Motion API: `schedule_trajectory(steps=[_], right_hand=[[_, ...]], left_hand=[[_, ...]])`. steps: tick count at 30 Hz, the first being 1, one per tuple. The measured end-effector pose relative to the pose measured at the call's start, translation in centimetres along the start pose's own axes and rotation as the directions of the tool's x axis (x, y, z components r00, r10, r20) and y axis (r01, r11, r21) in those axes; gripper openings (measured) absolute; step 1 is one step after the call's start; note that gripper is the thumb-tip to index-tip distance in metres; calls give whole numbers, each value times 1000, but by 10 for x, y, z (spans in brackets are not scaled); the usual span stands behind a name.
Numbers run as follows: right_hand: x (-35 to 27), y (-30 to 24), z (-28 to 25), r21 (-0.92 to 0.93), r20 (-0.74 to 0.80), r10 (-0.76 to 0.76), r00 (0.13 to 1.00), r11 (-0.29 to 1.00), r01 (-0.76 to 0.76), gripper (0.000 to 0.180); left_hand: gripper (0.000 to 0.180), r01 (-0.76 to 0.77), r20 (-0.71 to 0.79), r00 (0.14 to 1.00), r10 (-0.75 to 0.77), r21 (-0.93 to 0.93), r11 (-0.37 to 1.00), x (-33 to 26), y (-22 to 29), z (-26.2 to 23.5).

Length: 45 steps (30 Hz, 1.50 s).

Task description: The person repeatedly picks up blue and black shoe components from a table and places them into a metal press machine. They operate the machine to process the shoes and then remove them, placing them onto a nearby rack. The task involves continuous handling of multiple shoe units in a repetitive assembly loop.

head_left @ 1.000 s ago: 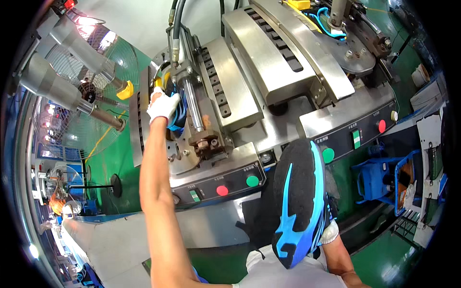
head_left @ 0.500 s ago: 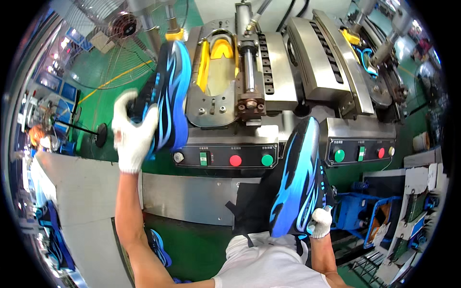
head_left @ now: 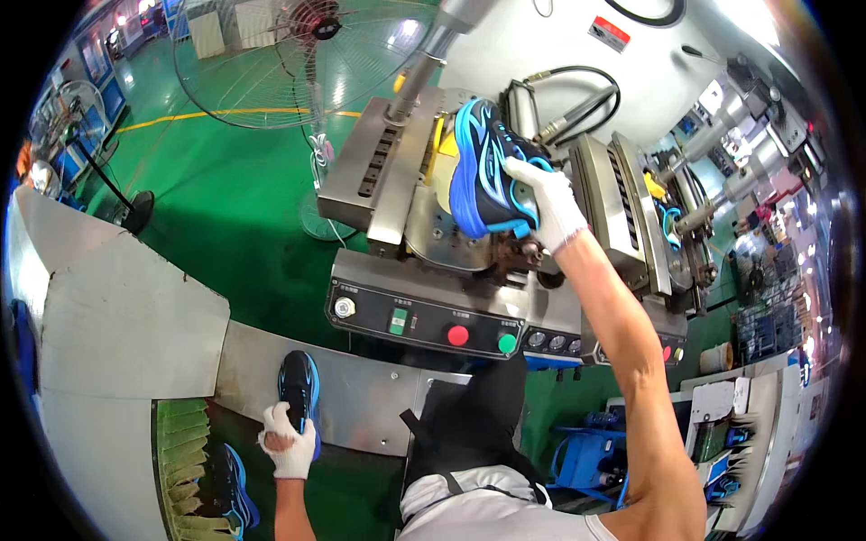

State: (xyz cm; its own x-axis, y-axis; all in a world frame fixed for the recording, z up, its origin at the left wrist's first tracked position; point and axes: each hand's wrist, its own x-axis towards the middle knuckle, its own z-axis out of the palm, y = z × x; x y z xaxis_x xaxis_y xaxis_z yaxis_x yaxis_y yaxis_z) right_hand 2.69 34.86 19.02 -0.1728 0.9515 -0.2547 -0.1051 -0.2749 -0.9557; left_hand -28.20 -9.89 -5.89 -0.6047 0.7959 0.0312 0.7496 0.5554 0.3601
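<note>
My left hand (head_left: 290, 444), in a white glove with bare fingertips showing, is closed at the heel of a black and blue sports shoe (head_left: 299, 383). That shoe points its toe away from me, over the metal shelf. My right hand (head_left: 548, 200), gloved too, grips a second such shoe (head_left: 492, 171) by its heel and opening. Its wavy blue sole side faces left, and it hangs tilted above the bed of a steel pressing machine (head_left: 442, 239), covering part of the yellow pad (head_left: 448, 144).
A control panel (head_left: 424, 317) with red and green buttons fronts the machine. A second press (head_left: 613, 207) stands to the right. The metal shelf (head_left: 361, 397) runs before me. Another blue shoe (head_left: 236, 491) lies lower left beside green bristles (head_left: 180, 469). A large fan (head_left: 311, 27) stands behind.
My left hand has come down from beside the machine to the shelf with its shoe. My right hand has raised the other shoe from near my lap to above the machine. The view has shifted.
</note>
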Motion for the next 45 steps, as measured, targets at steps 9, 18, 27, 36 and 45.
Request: schedule_trajectory(steps=[9,18,27,36,45], right_hand=[[209,55,-5,-561,-192,-108,975,827,-19,35],[203,83,47,-923,-243,-265,933,360,-138,50],[163,56,14,-842,-70,-116,991,540,4,78],[-180,180,-42,-775,410,-488,770,258,576,87],[-205,243,-89,-908,250,-284,925,262,326,94]], left_hand=[[58,-68,-56,997,59,-184,981,6,-17,15],[58,12,20,1000,-9,-142,990,1,-14,10],[62,75,34,997,-73,-39,996,11,6,14],[71,-154,116,977,179,-198,968,-32,37,14],[15,-491,54,849,525,-281,824,25,78,-3]])
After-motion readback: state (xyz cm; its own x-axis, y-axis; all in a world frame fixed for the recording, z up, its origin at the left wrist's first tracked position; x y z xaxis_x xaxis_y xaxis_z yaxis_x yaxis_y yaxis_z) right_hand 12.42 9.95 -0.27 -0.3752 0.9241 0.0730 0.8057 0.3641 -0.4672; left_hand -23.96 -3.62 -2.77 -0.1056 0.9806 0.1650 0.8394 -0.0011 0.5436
